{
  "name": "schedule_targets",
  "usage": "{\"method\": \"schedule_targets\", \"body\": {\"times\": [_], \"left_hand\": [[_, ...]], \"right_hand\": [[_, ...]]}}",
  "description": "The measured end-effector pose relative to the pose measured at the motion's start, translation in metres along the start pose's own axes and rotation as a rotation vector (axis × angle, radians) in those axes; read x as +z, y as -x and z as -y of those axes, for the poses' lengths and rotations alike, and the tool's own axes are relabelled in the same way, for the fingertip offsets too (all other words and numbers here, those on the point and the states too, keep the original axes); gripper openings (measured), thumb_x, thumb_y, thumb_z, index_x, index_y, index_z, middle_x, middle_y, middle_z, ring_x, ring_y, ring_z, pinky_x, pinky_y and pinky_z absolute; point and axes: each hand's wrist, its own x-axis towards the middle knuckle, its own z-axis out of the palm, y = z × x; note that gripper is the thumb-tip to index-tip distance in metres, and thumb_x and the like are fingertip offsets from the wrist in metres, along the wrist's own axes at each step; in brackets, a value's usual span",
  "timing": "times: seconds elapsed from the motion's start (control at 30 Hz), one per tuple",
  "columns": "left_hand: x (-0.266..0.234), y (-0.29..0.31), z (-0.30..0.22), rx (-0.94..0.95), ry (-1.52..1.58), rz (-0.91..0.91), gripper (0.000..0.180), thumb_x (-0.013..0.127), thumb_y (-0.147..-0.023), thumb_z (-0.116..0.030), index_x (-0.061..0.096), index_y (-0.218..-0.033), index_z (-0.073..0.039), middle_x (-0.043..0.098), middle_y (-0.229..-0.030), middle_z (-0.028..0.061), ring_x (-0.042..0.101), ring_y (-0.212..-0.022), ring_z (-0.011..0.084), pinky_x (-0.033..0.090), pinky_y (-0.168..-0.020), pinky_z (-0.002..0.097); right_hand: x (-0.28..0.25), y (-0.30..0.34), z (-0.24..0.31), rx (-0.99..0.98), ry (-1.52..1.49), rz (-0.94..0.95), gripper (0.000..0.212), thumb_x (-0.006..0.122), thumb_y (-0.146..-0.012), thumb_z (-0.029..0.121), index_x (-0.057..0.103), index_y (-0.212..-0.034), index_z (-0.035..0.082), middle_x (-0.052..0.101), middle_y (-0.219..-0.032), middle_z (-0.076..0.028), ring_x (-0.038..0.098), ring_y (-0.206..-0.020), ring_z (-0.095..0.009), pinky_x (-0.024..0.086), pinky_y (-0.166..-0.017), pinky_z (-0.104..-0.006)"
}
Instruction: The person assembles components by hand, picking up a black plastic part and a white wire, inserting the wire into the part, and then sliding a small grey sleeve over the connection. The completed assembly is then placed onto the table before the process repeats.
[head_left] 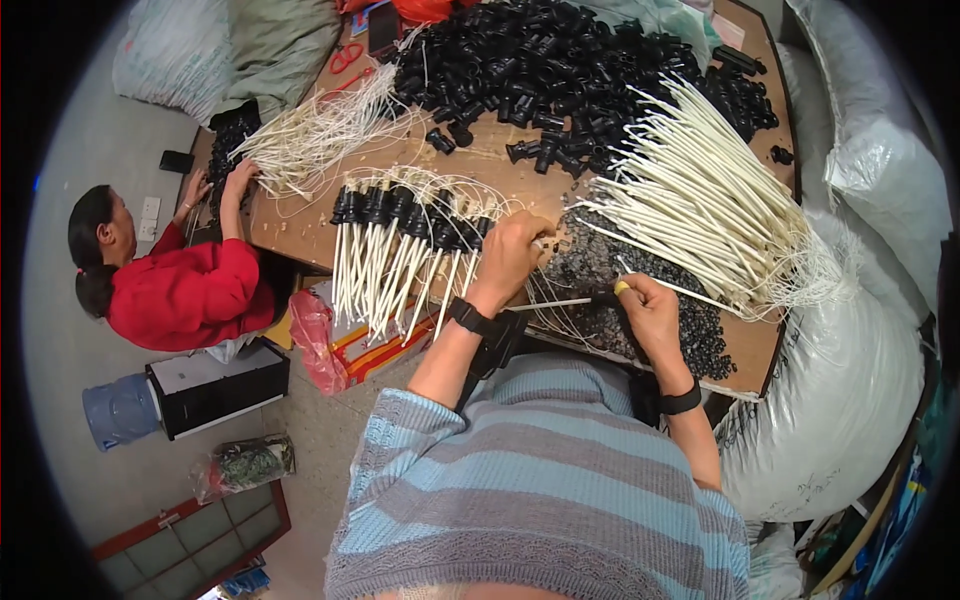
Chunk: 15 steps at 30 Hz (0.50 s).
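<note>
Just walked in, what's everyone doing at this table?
The worker's left hand is curled beside a row of white sleeved wires with black fittings; what it holds, if anything, is unclear. The right hand is curled over small dark pieces, near a fan of white sleeved wires. Loose black fittings are heaped across the table. A co-worker in red is at its left end.

Left fingers (538, 228) mostly hide a pale thing (541, 244); dark bits (705, 335) are too small to identify.
</note>
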Motion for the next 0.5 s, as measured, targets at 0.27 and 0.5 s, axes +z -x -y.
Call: {"method": "schedule_targets", "body": {"times": [0.27,0.5], "left_hand": [[-0.018,0.006,-0.001,-0.047,-0.070,0.005,0.021,0.063,-0.071,0.007,0.065,-0.088,-0.005,0.066,-0.081,0.0094,0.063,-0.080,0.0276,0.050,-0.071,0.0364],[0.004,-0.015,0.009,0.033,-0.041,0.132,0.026,0.065,-0.067,0.006,0.066,-0.091,-0.005,0.063,-0.079,0.0122,0.061,-0.076,0.0308,0.049,-0.069,0.0377]], "right_hand": [[0.006,-0.003,0.003,-0.013,-0.030,0.039,0.012,0.063,-0.088,0.008,0.067,-0.089,-0.003,0.046,-0.061,0.008,0.035,-0.055,-0.001,0.027,-0.049,-0.0211],[0.006,-0.002,0.002,-0.021,-0.037,0.016,0.012,0.064,-0.088,0.009,0.067,-0.090,-0.002,0.045,-0.060,0.008,0.035,-0.055,-0.001,0.027,-0.049,-0.0214]]}}
